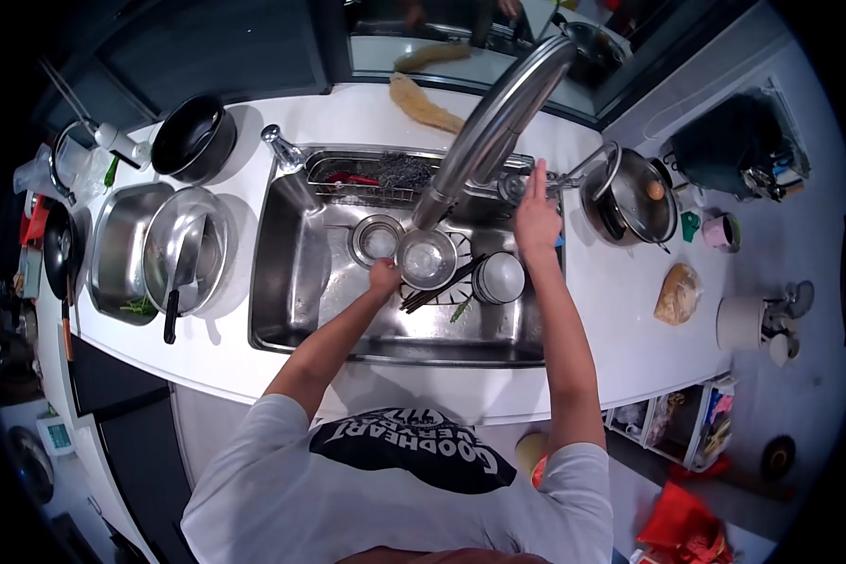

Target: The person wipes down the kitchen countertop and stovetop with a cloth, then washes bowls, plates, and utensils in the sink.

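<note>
My left hand [383,275] grips the rim of a small metal bowl [428,259] under the faucet [479,122] in the steel sink [395,355]. Just behind that hand, another round metal pot [377,241] rests in the basin. To the right of the bowl lie dark chopsticks [442,287] and stacked white bowls [501,277]. My right hand [538,221] is at the faucet's base on the sink's right edge, fingers stretched forward by the metal handle; whether they touch it is hard to tell.
Left of the sink, a knife [173,305] lies across a glass bowl [218,226], with a black pot [194,139] behind. On the right stand a lidded pot [630,202] and a bag [677,293]. The tall faucet arches over the basin.
</note>
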`<action>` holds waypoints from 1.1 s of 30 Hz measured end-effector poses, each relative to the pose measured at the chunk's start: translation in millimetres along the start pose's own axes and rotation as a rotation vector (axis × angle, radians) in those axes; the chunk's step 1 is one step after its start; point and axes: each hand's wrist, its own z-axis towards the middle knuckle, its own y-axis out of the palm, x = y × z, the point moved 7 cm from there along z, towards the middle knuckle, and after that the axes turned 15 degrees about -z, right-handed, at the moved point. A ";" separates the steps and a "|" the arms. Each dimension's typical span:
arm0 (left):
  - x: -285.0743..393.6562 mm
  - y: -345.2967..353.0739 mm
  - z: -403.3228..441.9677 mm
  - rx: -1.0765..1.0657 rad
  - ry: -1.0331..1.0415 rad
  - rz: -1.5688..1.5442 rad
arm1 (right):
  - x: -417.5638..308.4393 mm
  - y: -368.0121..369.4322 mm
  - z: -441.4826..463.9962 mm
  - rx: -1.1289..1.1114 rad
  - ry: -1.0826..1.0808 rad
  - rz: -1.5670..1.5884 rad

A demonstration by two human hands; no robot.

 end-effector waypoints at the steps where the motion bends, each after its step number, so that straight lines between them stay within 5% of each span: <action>1: 6.6 -6.2 -1.6 0.047 0.032 0.004 | 2.2 6.3 1.5 -0.025 0.021 0.009; 6: 22.6 -22.3 -2.4 0.139 0.104 -0.167 | 12.4 3.4 0.8 -0.096 0.020 0.197; 12: 11.7 13.4 19.8 -0.103 -0.214 -0.773 | -4.9 23.7 -75.0 0.140 -0.175 0.659; 16: 28.5 30.8 -1.5 -0.257 -0.361 -0.993 | -36.6 89.6 -140.4 -0.795 0.249 1.236; 17: 27.9 36.1 -2.7 -0.262 -0.398 -0.790 | -48.1 92.0 -149.7 -0.850 0.310 1.429; 22: 65.8 53.4 -59.7 -0.732 -0.528 -0.996 | -123.2 94.1 -154.6 -0.935 0.476 2.212; 25: 72.9 29.1 -53.3 -0.785 -0.367 -1.043 | -156.8 83.6 -138.2 -0.925 0.360 2.127; 30: 74.4 -45.9 -22.0 -0.483 0.012 -0.921 | -196.8 69.9 -121.1 -0.802 0.279 1.958; 33: 73.8 -72.6 -10.1 -0.415 0.009 -0.896 | -207.1 43.0 -116.5 -0.814 0.240 1.955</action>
